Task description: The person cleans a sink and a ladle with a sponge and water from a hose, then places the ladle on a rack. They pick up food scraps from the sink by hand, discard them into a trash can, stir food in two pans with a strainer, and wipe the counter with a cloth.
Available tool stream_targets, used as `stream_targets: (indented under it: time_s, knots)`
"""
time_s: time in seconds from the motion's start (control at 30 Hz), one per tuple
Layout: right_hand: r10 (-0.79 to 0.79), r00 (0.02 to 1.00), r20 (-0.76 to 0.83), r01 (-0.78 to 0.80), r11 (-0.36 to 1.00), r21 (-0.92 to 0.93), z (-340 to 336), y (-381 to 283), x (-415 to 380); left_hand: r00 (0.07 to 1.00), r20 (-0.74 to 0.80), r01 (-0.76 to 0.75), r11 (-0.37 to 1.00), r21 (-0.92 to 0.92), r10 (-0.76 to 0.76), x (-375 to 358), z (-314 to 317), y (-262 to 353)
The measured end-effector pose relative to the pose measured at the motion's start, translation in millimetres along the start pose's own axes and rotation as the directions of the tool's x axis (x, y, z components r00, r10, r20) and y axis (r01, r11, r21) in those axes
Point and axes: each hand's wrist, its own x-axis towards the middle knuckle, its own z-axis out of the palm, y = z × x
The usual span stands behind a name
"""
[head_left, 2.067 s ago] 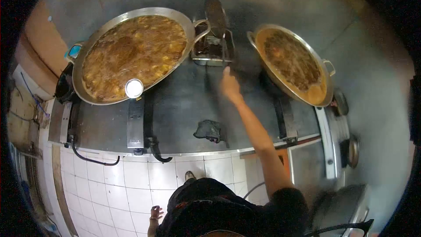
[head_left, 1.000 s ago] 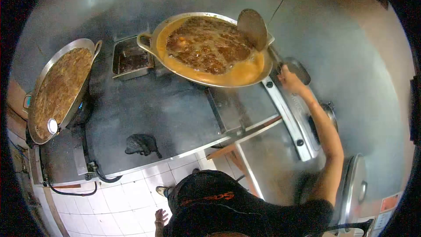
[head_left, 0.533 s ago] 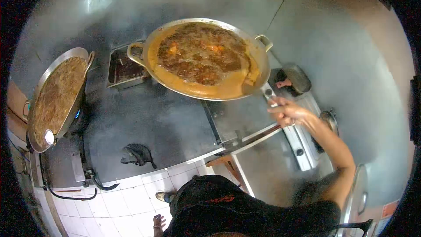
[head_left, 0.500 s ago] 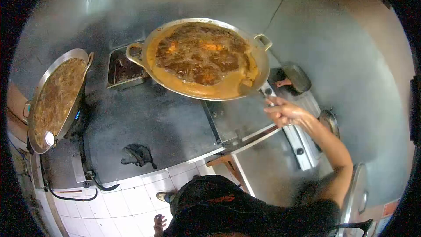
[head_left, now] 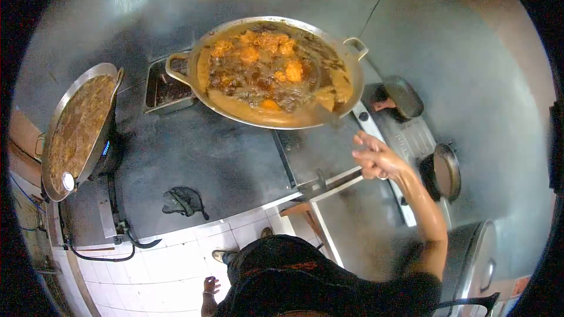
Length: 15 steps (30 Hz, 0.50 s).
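My right hand is closed around the handle of a cooking spatula, to the lower right of a large two-handled wok. The handle is blurred. The spatula's blade dips into the oil at the wok's near right edge. Several orange-brown fried pieces show among the bubbling dark oil; I cannot make out exactly what food they are. Down by my side, away from the counter, hangs my left hand, fingers apart with nothing in them.
At the left, a second wok of bubbling liquid stands over a blue flame. A metal tray sits behind the counter. A dark cloth lies near the front edge. Pans rest by the white stove at the right.
Several orange-brown pieces that were mostly under foam now show at the surface. My right hand has shifted slightly down, with the spatula still at the wok's right edge.
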Motion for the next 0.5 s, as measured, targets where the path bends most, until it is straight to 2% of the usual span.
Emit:
stream_targets:
  time_s: [0.07, 0.2, 0.27, 0.33, 0.37, 0.4, 0.43, 0.47, 0.5]
  knots:
    - [-0.034, 0.999, -0.014, 0.034, 0.999, 0.019, -0.4, 7.8, -7.3, 0.998, -0.058, 0.015, 0.999, 0.048, -0.012, -14.9, 9.6, 10.7]
    - [-0.055, 0.998, -0.027, 0.057, 0.997, 0.049, -4.2, 17.7, -22.5, 0.996, 0.005, -0.084, 0.994, 0.070, 0.084, -42.8, 11.6, 18.9]
    - [-0.071, 0.997, -0.027, 0.072, 0.996, 0.043, -0.7, 18.7, -28.0, 0.994, -0.087, -0.057, 0.995, 0.086, 0.064, -22.7, 11.0, 13.6]
    - [-0.091, 0.992, -0.093, 0.085, 0.994, -0.063, -2.5, 22.4, -33.9, 0.990, -0.130, -0.045, 0.994, 0.097, 0.057, -18.0, 10.1, 13.7]
    - [-0.092, 0.991, -0.095, 0.086, 0.994, -0.062, -2.1, 23.6, -36.5, 0.988, -0.055, -0.125, 0.953, 0.276, 0.146, -20.2, 13.0, 19.3]
    - [-0.110, 0.986, -0.125, 0.087, 0.981, -0.176, -0.8, 24.2, -38.5, 0.975, 0.036, -0.214, 0.874, 0.437, 0.220, -20.0, 16.3, 27.3]
    - [-0.129, 0.980, -0.152, 0.081, 0.955, -0.286, 0.3, 25.5, -40.0, 0.952, 0.136, -0.301, 0.760, 0.577, 0.274, -24.0, 21.0, 39.1]
    - [-0.129, 0.980, -0.152, 0.082, 0.956, -0.282, 0.6, 27.5, -40.8, 0.925, 0.235, -0.377, 0.640, 0.669, 0.298, -41.3, 35.4, 68.6]
    - [-0.169, 0.973, -0.154, 0.089, 0.901, -0.425, 0.1, 28.3, -41.5, 0.892, 0.335, -0.449, 0.504, 0.738, 0.304, -74.1, 57.3, 104.7]
